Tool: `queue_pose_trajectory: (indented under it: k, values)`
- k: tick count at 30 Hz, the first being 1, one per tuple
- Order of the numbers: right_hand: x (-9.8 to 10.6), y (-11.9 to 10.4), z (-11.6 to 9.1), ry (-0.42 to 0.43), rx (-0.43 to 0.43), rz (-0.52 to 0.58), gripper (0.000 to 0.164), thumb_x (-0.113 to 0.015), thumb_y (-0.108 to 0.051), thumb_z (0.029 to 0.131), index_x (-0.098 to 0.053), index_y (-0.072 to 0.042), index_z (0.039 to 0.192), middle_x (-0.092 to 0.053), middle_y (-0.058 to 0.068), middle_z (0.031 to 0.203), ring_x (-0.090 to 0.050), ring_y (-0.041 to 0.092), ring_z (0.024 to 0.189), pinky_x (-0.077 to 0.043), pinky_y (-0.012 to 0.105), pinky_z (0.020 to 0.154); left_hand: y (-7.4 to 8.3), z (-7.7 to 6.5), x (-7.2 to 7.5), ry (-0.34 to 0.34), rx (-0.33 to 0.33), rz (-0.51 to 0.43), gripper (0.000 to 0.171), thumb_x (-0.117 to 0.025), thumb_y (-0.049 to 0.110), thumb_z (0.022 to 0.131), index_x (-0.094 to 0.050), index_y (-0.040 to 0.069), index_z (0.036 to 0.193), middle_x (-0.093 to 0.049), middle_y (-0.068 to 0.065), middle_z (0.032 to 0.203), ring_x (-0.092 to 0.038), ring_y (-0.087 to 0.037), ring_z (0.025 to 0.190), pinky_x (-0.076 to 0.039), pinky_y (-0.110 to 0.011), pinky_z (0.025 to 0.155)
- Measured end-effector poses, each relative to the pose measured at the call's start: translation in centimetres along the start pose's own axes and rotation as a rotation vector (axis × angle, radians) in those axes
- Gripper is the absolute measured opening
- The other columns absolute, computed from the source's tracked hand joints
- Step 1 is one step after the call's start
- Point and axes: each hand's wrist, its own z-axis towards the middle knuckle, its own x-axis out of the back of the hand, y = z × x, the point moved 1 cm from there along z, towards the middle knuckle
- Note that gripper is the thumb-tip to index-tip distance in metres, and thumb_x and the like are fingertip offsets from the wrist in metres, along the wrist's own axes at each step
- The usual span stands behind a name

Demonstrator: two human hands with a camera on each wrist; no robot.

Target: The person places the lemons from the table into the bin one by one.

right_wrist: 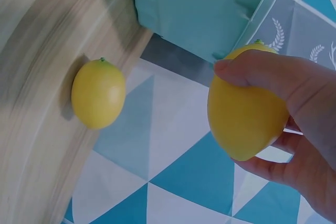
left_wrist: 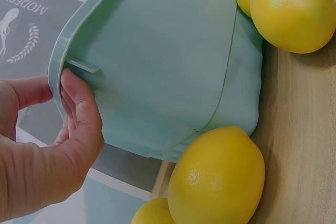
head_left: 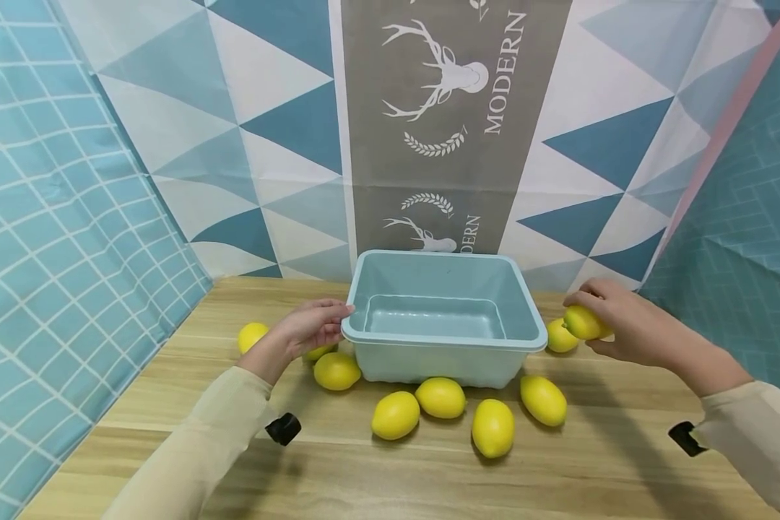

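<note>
A pale blue-green plastic basin (head_left: 445,361) stands on the wooden table, with nothing inside it. My left hand (head_left: 312,326) pinches the basin's left rim, thumb on the inner side and curled fingers under the lip, as the left wrist view shows (left_wrist: 68,140). To the right of the basin my right hand (head_left: 633,325) holds a lemon (head_left: 585,323) above the table. In the right wrist view the thumb and fingers grip this lemon (right_wrist: 247,108) from both sides. Another lemon (head_left: 561,336) lies on the table just behind and below the held one.
More lemons lie around the basin: one at front centre (head_left: 440,398), others nearer me (head_left: 395,415) (head_left: 493,428), one at front right (head_left: 543,401), and several at the left (head_left: 336,371). A patterned cloth (head_left: 286,144) hangs behind the wooden table (head_left: 338,477).
</note>
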Motion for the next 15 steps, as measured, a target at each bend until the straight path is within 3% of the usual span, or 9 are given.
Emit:
queue_pose_trajectory:
  k: [10, 15]
  values:
    - [0.4, 0.0, 0.6, 0.045, 0.029, -0.025, 0.070, -0.095, -0.010, 0.043, -0.062, -0.009, 0.105, -0.055, 0.002, 0.093, -0.049, 0.013, 0.082, -0.052, 0.033, 0.066, -0.1, 0.0, -0.2, 0.003, 0.001, -0.007, 0.045, -0.050, 0.019, 0.100, -0.037, -0.006, 0.136, -0.061, 0.002, 0.085, -0.058, -0.003, 0.068, -0.053, -0.014, 0.068]
    - [1.0, 0.0, 1.2, 0.035, 0.002, -0.033, 0.067, -0.094, -0.013, 0.047, -0.062, -0.010, 0.105, -0.053, 0.002, 0.094, -0.048, 0.016, 0.084, -0.050, 0.036, 0.067, 0.0, 0.0, -0.2, -0.002, -0.005, -0.021, 0.043, -0.050, 0.018, 0.100, -0.039, -0.005, 0.133, -0.062, 0.003, 0.083, -0.059, -0.003, 0.067, -0.053, -0.014, 0.067]
